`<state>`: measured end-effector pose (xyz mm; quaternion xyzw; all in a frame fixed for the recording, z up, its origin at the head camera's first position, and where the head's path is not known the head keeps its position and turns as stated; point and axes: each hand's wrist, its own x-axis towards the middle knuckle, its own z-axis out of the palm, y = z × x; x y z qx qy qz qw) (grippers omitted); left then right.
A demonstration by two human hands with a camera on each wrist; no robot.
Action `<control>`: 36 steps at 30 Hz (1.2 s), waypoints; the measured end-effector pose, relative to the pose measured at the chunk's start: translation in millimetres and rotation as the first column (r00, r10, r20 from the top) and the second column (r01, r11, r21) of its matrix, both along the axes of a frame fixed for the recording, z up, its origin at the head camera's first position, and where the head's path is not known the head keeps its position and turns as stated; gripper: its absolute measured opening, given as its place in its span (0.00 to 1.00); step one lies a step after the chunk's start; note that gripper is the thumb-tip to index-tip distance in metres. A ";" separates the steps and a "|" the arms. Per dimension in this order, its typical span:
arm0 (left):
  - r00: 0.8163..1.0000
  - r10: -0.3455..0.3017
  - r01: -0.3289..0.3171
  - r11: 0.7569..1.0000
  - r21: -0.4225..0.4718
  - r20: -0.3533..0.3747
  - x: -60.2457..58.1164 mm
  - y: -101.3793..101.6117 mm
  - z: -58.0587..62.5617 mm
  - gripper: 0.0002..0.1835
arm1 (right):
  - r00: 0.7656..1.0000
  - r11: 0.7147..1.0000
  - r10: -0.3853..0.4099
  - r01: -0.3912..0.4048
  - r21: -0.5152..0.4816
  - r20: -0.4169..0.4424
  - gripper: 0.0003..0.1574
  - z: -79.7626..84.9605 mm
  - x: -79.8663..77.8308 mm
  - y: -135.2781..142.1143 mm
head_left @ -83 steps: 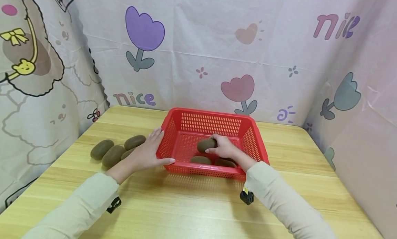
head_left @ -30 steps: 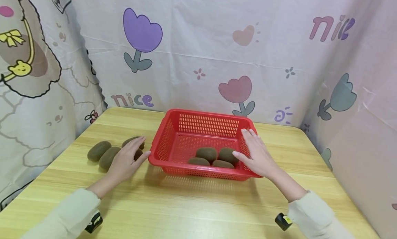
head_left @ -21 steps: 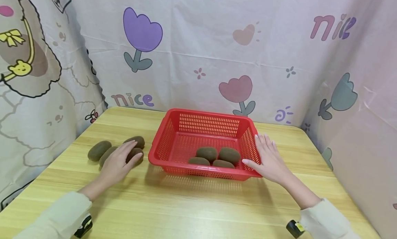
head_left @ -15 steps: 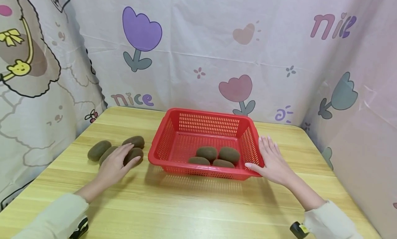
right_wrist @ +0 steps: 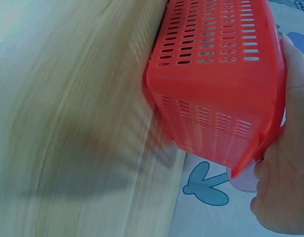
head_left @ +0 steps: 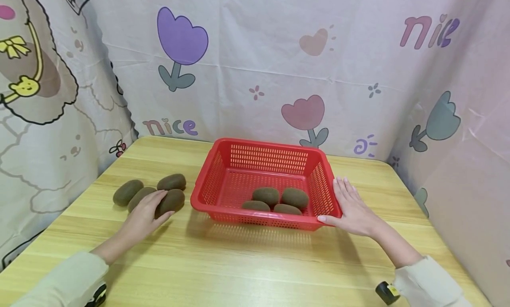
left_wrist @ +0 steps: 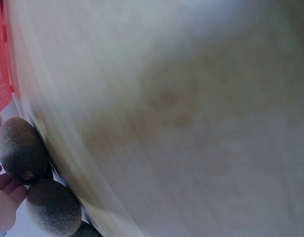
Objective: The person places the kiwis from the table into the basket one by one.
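Observation:
My left hand (head_left: 140, 219) grips a brown, fuzzy kiwi (head_left: 173, 201) on the table, thumb at its near side and fingers over its left end. In the left wrist view, fingertips (left_wrist: 9, 187) touch that kiwi (left_wrist: 22, 150), and another kiwi (left_wrist: 53, 207) lies close by. Several kiwis are grouped there, including one behind (head_left: 171, 182) and one at the far left (head_left: 127, 193). My right hand (head_left: 354, 214) rests on the front right corner of a red plastic basket (head_left: 201, 183), fingers straight along the side, thumb over the front rim.
Inside the basket several kiwis (head_left: 266, 195) lie toward the front right. Bare wooden table (head_left: 239, 267) stretches in front of the basket. A printed cloth (head_left: 255, 55) hangs behind the table and along both sides.
The right hand has let go of a kiwi inside the basket and moved to its right corner. The left hand has left the basket's left side for the kiwis on the table.

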<state>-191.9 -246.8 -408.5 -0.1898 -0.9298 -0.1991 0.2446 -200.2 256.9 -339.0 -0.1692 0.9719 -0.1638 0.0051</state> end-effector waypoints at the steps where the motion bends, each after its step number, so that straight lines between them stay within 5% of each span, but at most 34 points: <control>1: 1.000 -0.003 0.003 1.000 -0.002 -0.009 -0.1 0.0 -0.3 0.29 | 1.000 1.000 0.004 -0.004 -0.002 0.002 0.69 0.0 -0.6 0.3; 22: 0.999 0.032 -0.032 0.999 -0.016 -0.027 -2.8 2.1 -1.6 0.29 | 0.999 1.000 0.028 -0.028 -0.007 0.026 0.70 -1.6 -9.1 4.9; 36: 0.997 0.028 -0.018 0.992 0.128 -0.073 -3.1 0.8 -2.7 0.25 | 0.999 0.999 0.019 -0.017 -0.041 0.039 0.70 -2.7 -8.4 5.7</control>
